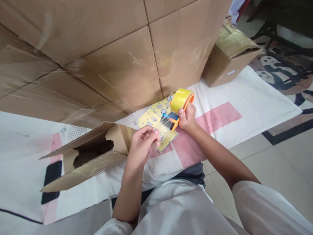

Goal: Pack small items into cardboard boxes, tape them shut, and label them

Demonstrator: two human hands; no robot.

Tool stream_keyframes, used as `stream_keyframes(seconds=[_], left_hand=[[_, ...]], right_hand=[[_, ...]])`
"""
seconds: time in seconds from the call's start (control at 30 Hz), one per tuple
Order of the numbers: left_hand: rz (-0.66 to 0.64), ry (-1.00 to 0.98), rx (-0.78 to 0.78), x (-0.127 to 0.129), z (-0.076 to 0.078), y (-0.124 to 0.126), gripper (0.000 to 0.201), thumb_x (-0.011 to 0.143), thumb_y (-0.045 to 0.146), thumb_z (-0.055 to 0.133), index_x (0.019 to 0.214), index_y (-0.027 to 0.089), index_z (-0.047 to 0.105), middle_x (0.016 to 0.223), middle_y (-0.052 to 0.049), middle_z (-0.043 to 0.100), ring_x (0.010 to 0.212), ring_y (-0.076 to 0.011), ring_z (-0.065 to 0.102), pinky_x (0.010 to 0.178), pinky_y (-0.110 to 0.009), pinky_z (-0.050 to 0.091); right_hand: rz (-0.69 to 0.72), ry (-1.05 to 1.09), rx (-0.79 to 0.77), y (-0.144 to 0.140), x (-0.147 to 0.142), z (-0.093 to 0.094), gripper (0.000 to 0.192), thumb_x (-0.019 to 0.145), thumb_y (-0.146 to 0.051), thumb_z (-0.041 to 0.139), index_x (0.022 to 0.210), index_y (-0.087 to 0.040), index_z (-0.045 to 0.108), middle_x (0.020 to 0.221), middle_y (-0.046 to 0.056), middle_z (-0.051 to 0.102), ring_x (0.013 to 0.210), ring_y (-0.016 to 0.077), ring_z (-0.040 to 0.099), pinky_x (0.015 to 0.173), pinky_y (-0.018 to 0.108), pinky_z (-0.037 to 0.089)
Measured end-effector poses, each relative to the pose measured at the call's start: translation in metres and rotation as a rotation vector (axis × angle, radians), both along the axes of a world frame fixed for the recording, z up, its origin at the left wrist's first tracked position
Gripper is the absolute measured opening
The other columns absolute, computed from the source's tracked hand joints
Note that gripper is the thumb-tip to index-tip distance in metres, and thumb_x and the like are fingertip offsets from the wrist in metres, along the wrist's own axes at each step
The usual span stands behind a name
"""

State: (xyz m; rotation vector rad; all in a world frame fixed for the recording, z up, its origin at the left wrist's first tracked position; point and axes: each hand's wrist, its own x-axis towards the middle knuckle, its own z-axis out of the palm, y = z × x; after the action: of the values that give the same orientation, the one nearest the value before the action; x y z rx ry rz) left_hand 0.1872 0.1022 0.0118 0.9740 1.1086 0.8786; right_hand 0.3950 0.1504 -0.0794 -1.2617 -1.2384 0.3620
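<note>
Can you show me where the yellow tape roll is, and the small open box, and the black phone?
Tape roll (pixel 180 99), head view, on its yellow outer side.
Small open box (pixel 80 169), head view, on its taped front wall.
Black phone (pixel 51 178), head view, on its dark screen left of the box.

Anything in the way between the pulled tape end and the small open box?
Nothing visible. The left hand pinches the tape end right beside the box flap; the right hand holds the dispenser.
</note>
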Motion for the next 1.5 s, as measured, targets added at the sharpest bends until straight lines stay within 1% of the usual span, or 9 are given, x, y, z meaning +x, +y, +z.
stream_keyframes(seconds=[0.1,0.2,0.27,0.47,0.6,0.8,0.9,1.2,1.5], left_hand=[[-0.011,-0.008,-0.006,0.001,-0.003,0.000,0.031,0.072,0.042,0.085,0.070,0.017,0.068,0.062,0.000,0.065,0.047,-0.0068,0.056,0.048,-0.018,0.045],[-0.025,-0.004,-0.006,0.006,-0.014,-0.002,0.032,0.072,0.043,0.084,0.069,0.016,0.067,0.063,0.000,0.064,0.048,-0.0067,0.055,0.049,-0.018,0.046],[-0.026,0.000,0.007,0.009,-0.022,-0.004,0.031,0.072,0.043,0.084,0.071,0.016,0.068,0.063,0.000,0.065,0.050,-0.0074,0.056,0.050,-0.019,0.048],[-0.017,0.037,0.089,0.009,-0.027,-0.003,0.031,0.075,0.045,0.081,0.073,0.017,0.069,0.065,-0.001,0.067,0.053,-0.0091,0.058,0.054,-0.021,0.051],[0.006,0.033,0.080,0.007,-0.020,-0.003,0.031,0.074,0.045,0.082,0.071,0.017,0.068,0.063,0.000,0.065,0.051,-0.0086,0.057,0.052,-0.020,0.050],[0.019,0.014,0.013,0.002,-0.014,-0.004,0.032,0.072,0.044,0.084,0.069,0.017,0.066,0.062,0.000,0.064,0.048,-0.0075,0.055,0.050,-0.019,0.046],[0.010,0.019,-0.001,0.002,-0.017,-0.004,0.034,0.071,0.045,0.084,0.069,0.017,0.066,0.062,0.000,0.064,0.048,-0.0075,0.054,0.050,-0.020,0.046],[-0.025,-0.020,0.026,0.010,-0.036,-0.007,0.041,0.073,0.053,0.084,0.072,0.017,0.064,0.063,0.000,0.065,0.050,-0.0086,0.057,0.051,-0.021,0.048],[0.041,-0.076,0.130,0.027,-0.041,-0.003,0.042,0.076,0.054,0.082,0.073,0.018,0.062,0.064,0.001,0.067,0.051,-0.0091,0.060,0.055,-0.022,0.051]], right_hand=[[-0.030,0.009,0.019,0.001,0.001,-0.001,0.060,0.088,-0.080,0.040,0.083,-0.024,0.061,0.081,0.010,0.064,0.077,0.0289,0.060,0.083,0.050,0.049],[0.014,0.219,-0.027,-0.006,-0.009,0.006,0.053,0.095,-0.072,0.039,0.101,-0.025,0.063,0.093,0.008,0.067,0.085,0.0269,0.063,0.084,0.046,0.052],[0.056,0.348,-0.051,-0.010,-0.017,0.012,0.050,0.098,-0.069,0.040,0.104,-0.024,0.063,0.093,0.006,0.066,0.084,0.0245,0.062,0.082,0.042,0.053],[0.141,0.503,-0.145,-0.014,-0.031,0.019,0.053,0.096,-0.072,0.043,0.088,-0.023,0.062,0.080,0.002,0.062,0.072,0.0194,0.057,0.073,0.036,0.050],[0.127,0.468,-0.157,-0.010,-0.026,0.012,0.053,0.097,-0.071,0.041,0.084,-0.023,0.060,0.076,0.002,0.059,0.069,0.0194,0.055,0.070,0.036,0.048],[0.031,0.124,-0.073,-0.003,-0.006,-0.002,0.056,0.090,-0.078,0.042,0.082,-0.024,0.058,0.072,0.004,0.058,0.067,0.0222,0.054,0.069,0.040,0.044],[0.025,0.193,-0.074,-0.005,-0.010,0.002,0.054,0.094,-0.075,0.038,0.085,-0.025,0.058,0.074,0.003,0.057,0.067,0.0220,0.053,0.068,0.039,0.044],[0.158,0.515,-0.201,-0.020,-0.041,0.022,0.054,0.095,-0.073,0.041,0.078,-0.024,0.055,0.071,0.000,0.055,0.067,0.0183,0.052,0.067,0.033,0.045],[0.239,0.642,-0.371,-0.024,-0.043,0.037,0.056,0.096,-0.074,0.037,0.079,-0.023,0.055,0.071,0.001,0.060,0.069,0.0187,0.057,0.066,0.032,0.046]])
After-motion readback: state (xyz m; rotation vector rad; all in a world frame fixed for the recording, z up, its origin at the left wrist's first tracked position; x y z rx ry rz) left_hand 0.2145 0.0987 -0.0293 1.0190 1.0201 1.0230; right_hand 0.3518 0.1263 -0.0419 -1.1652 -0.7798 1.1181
